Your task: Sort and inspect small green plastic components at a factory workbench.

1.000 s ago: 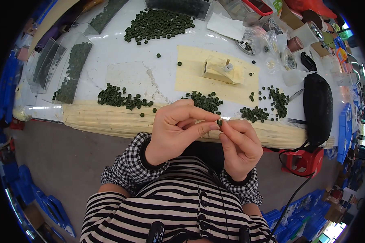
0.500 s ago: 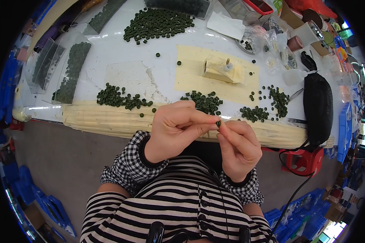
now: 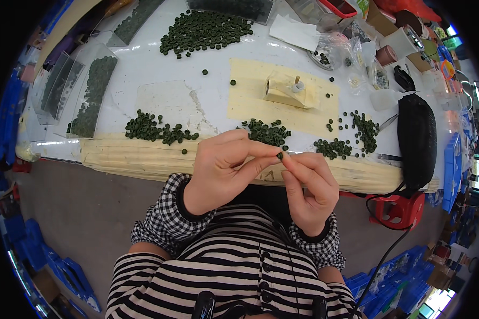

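Observation:
Over the front edge of the table, a small dark green bead-like piece (image 3: 280, 156) is held up at my fingertips. My left hand (image 3: 221, 167) is closed, pinching it between thumb and index finger. From the other side, my right hand (image 3: 315, 189) bears on the piece with its index fingertip; its other fingers are curled in and the thumb sits lower. Just beyond the fingertips lies a pile of similar round green pieces (image 3: 265, 132). Fingers partly cover the held piece, so its full shape is hidden.
More green pieces lie in heaps at the left (image 3: 149, 127), right (image 3: 332, 149) and back (image 3: 205, 32). A tape-wrapped block (image 3: 290, 91) with a small peg stands on yellow paper (image 3: 245, 103). Clear trays (image 3: 93, 95) are at left, a black padded bundle (image 3: 416, 141) at right.
Both hands have shifted slightly left and up with the green piece between them. The piece has turned a little at the fingertips. The piles look the same.

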